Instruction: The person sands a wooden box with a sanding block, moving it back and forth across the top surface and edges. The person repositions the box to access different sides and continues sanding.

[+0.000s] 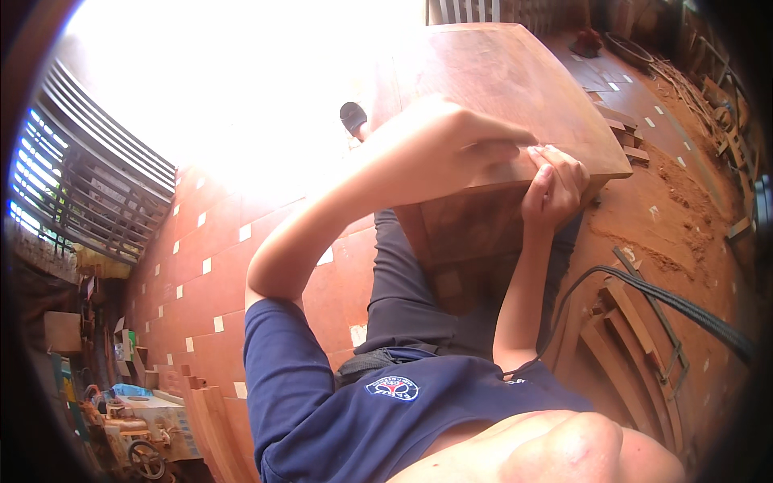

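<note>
A broad reddish-brown wooden top (515, 80) stands before me, its near edge by my knees. At that edge both my hands meet. My left hand (487, 149) reaches in from the left, a little blurred, with its fingers bent and pressed together against the edge. My right hand (557, 181) comes up from below at the near right part of the edge, fingers curled and thumb drawn in. The fingertips of the two hands nearly touch. Anything pinched in either hand is hidden. Beneath the top, a wooden side (475, 221) lies in shadow between my legs.
Curved wooden pieces (624, 346) lie on the dusty floor at right, by a black hose (660, 290). Wood blocks (624, 133) are stacked beyond the top's right side. Machinery (137, 427) and upright boards (213, 427) stand at lower left. A slatted metal gate (97, 169) is at left.
</note>
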The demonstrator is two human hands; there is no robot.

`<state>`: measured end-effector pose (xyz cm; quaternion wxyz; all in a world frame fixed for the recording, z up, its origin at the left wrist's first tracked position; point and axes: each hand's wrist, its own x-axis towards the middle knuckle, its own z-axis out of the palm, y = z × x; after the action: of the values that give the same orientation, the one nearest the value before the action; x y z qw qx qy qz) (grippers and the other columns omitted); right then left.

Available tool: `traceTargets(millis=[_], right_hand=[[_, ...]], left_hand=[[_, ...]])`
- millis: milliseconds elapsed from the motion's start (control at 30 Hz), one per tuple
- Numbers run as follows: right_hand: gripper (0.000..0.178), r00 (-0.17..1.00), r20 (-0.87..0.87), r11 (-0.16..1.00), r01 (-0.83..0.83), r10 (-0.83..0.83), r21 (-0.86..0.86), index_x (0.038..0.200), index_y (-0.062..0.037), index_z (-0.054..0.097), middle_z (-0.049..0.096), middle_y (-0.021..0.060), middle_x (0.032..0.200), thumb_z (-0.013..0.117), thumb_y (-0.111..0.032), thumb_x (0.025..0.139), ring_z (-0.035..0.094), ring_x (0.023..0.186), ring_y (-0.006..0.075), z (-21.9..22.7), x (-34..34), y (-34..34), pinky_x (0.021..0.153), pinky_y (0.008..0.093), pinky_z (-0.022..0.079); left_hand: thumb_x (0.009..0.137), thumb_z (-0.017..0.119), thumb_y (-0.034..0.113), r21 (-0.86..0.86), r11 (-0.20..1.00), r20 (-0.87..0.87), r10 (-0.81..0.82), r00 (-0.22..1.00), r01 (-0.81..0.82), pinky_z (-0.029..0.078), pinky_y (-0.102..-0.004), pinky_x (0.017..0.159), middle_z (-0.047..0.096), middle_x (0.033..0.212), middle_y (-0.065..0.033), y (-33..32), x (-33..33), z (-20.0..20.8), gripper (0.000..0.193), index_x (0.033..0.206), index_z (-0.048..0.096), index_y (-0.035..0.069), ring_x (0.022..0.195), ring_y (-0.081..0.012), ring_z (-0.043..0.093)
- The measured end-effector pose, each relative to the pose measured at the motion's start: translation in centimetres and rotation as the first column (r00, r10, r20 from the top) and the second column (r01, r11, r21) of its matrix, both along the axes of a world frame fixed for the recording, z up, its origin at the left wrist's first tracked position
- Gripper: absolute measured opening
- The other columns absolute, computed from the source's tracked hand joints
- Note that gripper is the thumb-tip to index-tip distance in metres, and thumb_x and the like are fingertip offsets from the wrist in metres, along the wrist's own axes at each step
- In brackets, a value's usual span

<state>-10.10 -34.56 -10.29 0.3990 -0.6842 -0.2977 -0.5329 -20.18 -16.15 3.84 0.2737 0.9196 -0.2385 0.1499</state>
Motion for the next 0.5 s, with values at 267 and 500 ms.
traceTargets(millis=[267, 500], right_hand=[[0.028, 0.999, 0.006, 0.999, -0.044, 0.044, -0.007, 0.088, -0.0044, 0.080, 0.078, 0.0054, 0.093, 0.052, -0.009, 0.088, 0.071, 0.094, 0.0234, 0.3, 0.0, 0.3, 0.094, 0.0370, 0.044], [0.029, 0.999, 0.007, 0.999, -0.038, 0.038, -0.022, 0.089, -0.0045, 0.080, 0.078, 0.0056, 0.093, 0.052, -0.010, 0.090, 0.071, 0.094, 0.0235, 0.2, 0.2, -0.3, 0.094, 0.0365, 0.044]], left_hand=[[0.103, 0.062, 0.019, -0.426, 0.895, 0.261, 0.262, 0.929, -0.132, 0.056, -0.0305, 0.086, 0.075, 0.104, -0.0100, 3.7, 7.9, -0.8, 0.030, 0.125, 0.070, 0.001, 0.090, -0.0147, 0.067], [0.099, 0.062, 0.012, -0.253, 0.968, 0.187, 0.052, 0.981, -0.003, 0.053, -0.0341, 0.080, 0.075, 0.103, -0.0155, 4.3, 13.5, -6.5, 0.026, 0.122, 0.074, 0.009, 0.086, -0.0230, 0.069]])
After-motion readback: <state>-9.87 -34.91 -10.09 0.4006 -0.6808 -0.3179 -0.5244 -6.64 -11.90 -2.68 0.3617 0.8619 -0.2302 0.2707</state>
